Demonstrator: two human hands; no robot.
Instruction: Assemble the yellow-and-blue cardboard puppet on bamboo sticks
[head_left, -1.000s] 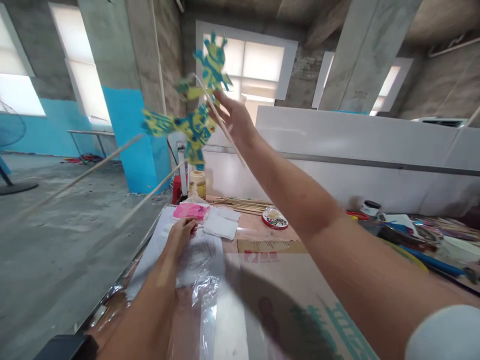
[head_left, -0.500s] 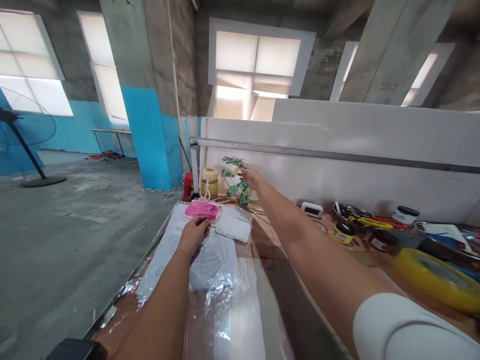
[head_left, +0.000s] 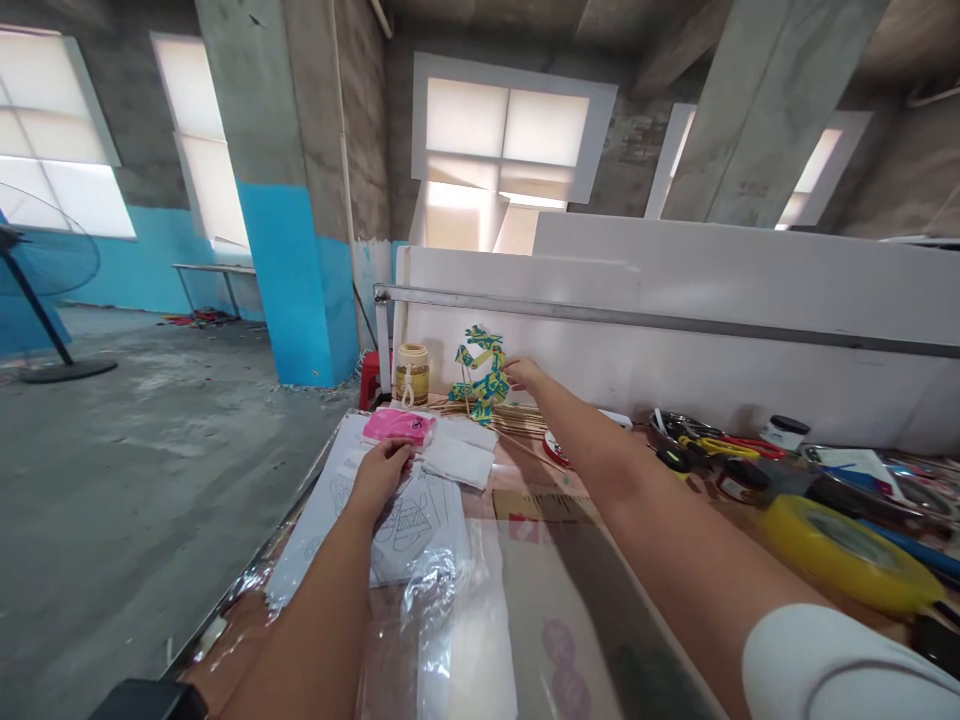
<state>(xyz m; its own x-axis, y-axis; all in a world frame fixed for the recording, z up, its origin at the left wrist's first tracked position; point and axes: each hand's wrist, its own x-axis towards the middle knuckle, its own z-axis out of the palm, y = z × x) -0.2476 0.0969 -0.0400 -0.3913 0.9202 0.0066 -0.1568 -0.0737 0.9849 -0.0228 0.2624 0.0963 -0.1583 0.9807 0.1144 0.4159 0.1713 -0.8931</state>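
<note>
Against the white board at the back stands a flat cut-out figure [head_left: 489, 385], patterned in green, blue and yellow, with thin sticks by it. My right hand [head_left: 525, 375] is stretched out to its right edge, fingers loosely bent and apart; contact is hard to make out. My left hand [head_left: 384, 475] rests on the drawing sheets [head_left: 411, 528], its fingertips just below a pink packet [head_left: 397, 426]. It grips nothing that I can see. White folded tissues [head_left: 459, 460] lie to the right of the packet.
A yellowish jar [head_left: 412, 375] with a cord stands at the back left, beside thin sticks [head_left: 517, 420]. Clear plastic film [head_left: 439, 590] and cardboard [head_left: 555, 570] cover the front. On the right are a tape roll [head_left: 847, 550], small jars [head_left: 784, 432] and pliers [head_left: 720, 446].
My right hand has moved from the upper part of the figure down to its right side. The figure now stands more in view, its upper part shifted right. My left hand stays in place.
</note>
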